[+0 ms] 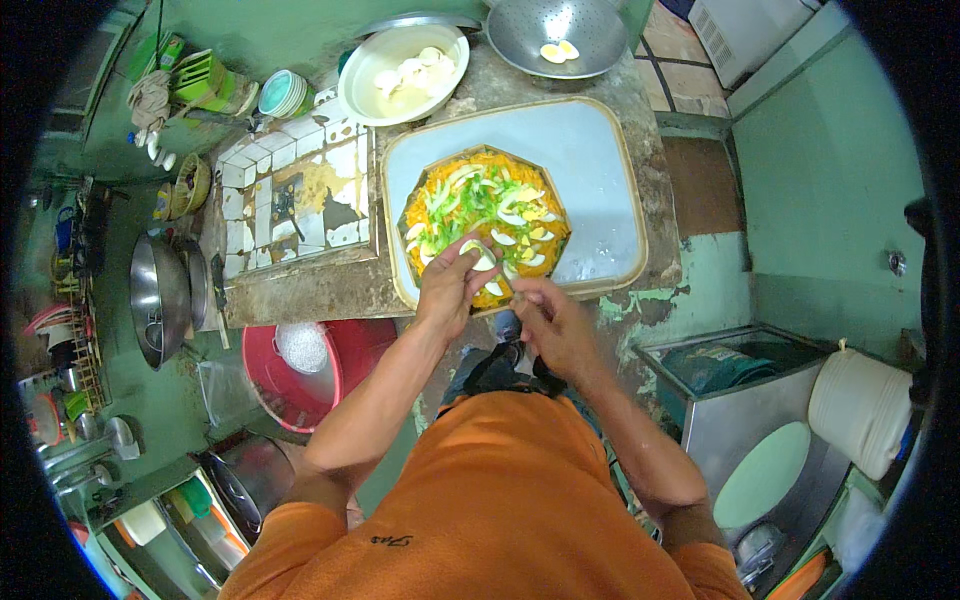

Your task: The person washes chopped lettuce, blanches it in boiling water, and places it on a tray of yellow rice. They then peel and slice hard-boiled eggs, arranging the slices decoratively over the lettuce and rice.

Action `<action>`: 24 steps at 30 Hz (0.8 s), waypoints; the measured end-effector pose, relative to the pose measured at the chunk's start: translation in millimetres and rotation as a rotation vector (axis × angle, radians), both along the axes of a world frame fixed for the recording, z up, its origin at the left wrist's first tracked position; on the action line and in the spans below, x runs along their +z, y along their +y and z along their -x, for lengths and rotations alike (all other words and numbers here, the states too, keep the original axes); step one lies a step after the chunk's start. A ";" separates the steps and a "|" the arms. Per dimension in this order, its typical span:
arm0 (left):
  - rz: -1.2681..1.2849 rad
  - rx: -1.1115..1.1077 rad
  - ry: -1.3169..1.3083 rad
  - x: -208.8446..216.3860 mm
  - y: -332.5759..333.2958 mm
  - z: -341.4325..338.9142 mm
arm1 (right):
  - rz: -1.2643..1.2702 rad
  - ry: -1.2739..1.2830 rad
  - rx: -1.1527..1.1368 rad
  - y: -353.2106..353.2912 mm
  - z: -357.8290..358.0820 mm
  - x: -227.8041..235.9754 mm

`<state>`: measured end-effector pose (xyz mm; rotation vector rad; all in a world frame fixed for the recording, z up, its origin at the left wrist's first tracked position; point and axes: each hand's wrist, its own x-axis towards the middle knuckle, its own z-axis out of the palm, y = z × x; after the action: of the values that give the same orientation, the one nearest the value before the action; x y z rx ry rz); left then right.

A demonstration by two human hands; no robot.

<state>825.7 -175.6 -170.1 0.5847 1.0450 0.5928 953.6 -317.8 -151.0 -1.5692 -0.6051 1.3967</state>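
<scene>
My left hand (pixel 447 287) pinches a piece of boiled egg (pixel 480 256), white with a hollow look, above the near edge of a dish. Close beside it, my right hand (pixel 548 318) has its fingers curled together, with something thin at the fingertips that I cannot make out. Below both hands lies a many-sided dish (pixel 563 243) of orange shredded food (pixel 480 163), topped with chopped green leaves (pixel 468 213) and egg slices (pixel 504 239). The dish rests on a pale blue tray (pixel 607 200) with a tan rim.
Behind the tray stand a white bowl (pixel 357 88) of peeled eggs (pixel 418 72) and a metal colander (pixel 505 38) holding egg halves (pixel 559 51). A tiled basin (pixel 285 155) is at the left. Below it sits a red tub (pixel 262 372); a metal chest (pixel 760 400) stands lower right.
</scene>
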 end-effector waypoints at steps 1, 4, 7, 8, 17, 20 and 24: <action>-0.007 0.002 -0.035 1.6 -2.3 4.0 | -0.040 -0.009 -0.019 -8.0 9.1 -3.1; 0.069 -0.032 -0.033 5.9 -5.6 17.4 | -0.172 -0.101 -0.078 -16.6 32.7 -27.6; 0.092 -0.089 -0.006 7.8 -0.9 30.5 | -0.248 -0.240 -0.122 -14.8 51.0 -49.5; 0.080 -0.113 0.021 7.9 2.8 34.0 | -0.235 -0.255 -0.138 -11.7 55.7 -52.5; -0.034 -0.273 0.118 2.5 39.0 32.7 | -0.091 0.345 -0.364 13.4 76.1 -16.2; -0.068 -0.288 0.114 6.0 36.7 39.2 | -0.099 0.365 -0.362 3.3 94.4 -14.3; 0.049 -0.352 0.132 12.4 46.9 50.7 | -0.101 0.349 -0.386 6.4 111.5 -30.4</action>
<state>775.0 -128.6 -157.6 0.7521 1.0460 0.2218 842.2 -311.4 -181.5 -1.2418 -0.1480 1.2784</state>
